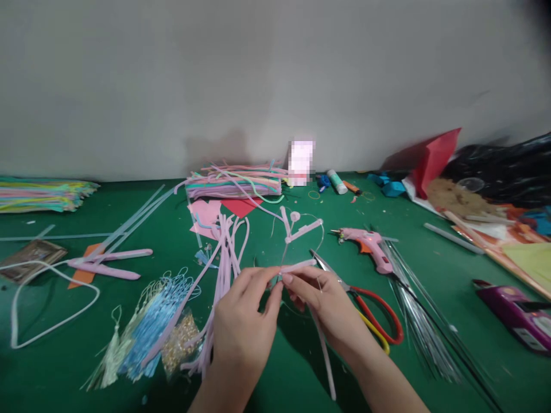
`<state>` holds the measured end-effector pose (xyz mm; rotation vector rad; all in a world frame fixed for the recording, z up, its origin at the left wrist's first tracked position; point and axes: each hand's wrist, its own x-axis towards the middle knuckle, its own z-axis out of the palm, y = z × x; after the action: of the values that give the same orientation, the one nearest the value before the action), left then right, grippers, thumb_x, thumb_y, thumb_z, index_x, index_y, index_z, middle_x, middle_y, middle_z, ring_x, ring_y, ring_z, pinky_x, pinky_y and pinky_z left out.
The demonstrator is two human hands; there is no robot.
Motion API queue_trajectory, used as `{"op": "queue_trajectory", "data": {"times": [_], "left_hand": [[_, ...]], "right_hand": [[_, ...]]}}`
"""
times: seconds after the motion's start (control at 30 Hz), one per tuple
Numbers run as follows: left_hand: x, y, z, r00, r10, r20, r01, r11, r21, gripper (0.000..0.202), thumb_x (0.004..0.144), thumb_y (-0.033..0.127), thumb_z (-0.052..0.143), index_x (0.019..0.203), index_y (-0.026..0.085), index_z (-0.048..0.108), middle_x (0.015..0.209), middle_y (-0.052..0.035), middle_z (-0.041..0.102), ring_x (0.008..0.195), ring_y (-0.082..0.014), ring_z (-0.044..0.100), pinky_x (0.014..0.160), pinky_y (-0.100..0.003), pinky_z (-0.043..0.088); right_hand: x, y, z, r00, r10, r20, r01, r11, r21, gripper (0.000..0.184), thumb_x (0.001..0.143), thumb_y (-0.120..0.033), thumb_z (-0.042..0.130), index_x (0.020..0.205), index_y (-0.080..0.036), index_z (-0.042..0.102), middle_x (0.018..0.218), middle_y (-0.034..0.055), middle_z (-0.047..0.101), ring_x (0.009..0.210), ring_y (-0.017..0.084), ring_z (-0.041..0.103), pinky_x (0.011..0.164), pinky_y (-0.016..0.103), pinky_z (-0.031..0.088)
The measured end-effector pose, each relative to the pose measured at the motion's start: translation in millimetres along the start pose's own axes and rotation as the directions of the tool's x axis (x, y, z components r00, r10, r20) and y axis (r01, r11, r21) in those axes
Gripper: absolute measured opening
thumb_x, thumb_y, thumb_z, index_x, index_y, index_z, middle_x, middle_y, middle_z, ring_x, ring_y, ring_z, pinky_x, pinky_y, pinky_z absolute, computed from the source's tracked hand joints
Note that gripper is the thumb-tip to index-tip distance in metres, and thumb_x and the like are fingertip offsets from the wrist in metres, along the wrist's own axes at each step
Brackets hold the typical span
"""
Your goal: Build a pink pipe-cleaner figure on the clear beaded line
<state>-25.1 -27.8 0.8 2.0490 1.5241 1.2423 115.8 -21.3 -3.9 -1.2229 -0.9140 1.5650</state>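
Over a green table (pixel 430 275), my left hand (pixel 243 321) and my right hand (pixel 327 307) meet at the centre. Both pinch a pale pink pipe cleaner (pixel 297 266) wound onto a thin wire frame (pixel 301 229) that rises behind the fingers. A long tail of the pink pipe cleaner (pixel 325 355) hangs down past my right wrist. A bundle of loose pink pipe cleaners (pixel 224 258) lies just left of my left hand. Red-and-yellow-handled scissors (pixel 370 310) lie right beside my right hand.
A pink glue gun (pixel 365 244) and silver tinsel strands (pixel 417 310) lie to the right. Blue tassels (pixel 150 321) and a bag of beads (pixel 181 341) sit at left. Stacked pipe cleaners (pixel 235 183) and red paper stand near the wall. A purple device (pixel 516 312) is far right.
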Motion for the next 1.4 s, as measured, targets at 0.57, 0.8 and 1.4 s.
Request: {"op": "queue_trajectory", "data": {"times": [0.57, 0.8, 1.4], "left_hand": [[2, 5, -5.5, 0.988, 0.105, -0.110, -0.102, 0.994, 0.035, 0.013, 0.084, 0.012, 0.061, 0.091, 0.017, 0.071, 0.087, -0.0043, 0.072, 0.077, -0.0142, 0.068, 0.071, -0.023, 0.053], [5, 6, -9.0, 0.992, 0.065, -0.104, -0.065, 0.998, 0.011, 0.017, 0.084, 0.016, 0.061, 0.099, 0.016, 0.068, 0.091, -0.0067, 0.068, 0.086, -0.0176, 0.065, 0.077, -0.028, 0.052], [12, -2, -18.2, 0.831, -0.350, 0.432, 0.516, 0.775, -0.365, 0.018, 0.084, 0.036, 0.062, 0.093, 0.022, 0.068, 0.081, -0.0017, 0.073, 0.078, -0.0175, 0.068, 0.071, -0.026, 0.052]], "right_hand": [[-4, -9, 1, 0.995, -0.089, 0.050, 0.091, 0.994, -0.057, 0.023, 0.077, -0.040, 0.073, 0.091, -0.022, 0.077, 0.074, 0.0017, 0.064, 0.064, 0.009, 0.052, 0.051, 0.018, 0.043], [-8, -11, 2, 0.995, -0.094, 0.022, 0.094, 0.995, -0.023, 0.020, 0.074, -0.038, 0.075, 0.087, -0.022, 0.076, 0.076, 0.0014, 0.067, 0.063, 0.009, 0.054, 0.051, 0.017, 0.045], [-8, -13, 0, 0.992, -0.119, 0.031, 0.122, 0.982, -0.142, 0.024, 0.079, -0.042, 0.069, 0.089, -0.019, 0.071, 0.067, 0.0005, 0.065, 0.058, 0.009, 0.053, 0.047, 0.017, 0.043]]}}
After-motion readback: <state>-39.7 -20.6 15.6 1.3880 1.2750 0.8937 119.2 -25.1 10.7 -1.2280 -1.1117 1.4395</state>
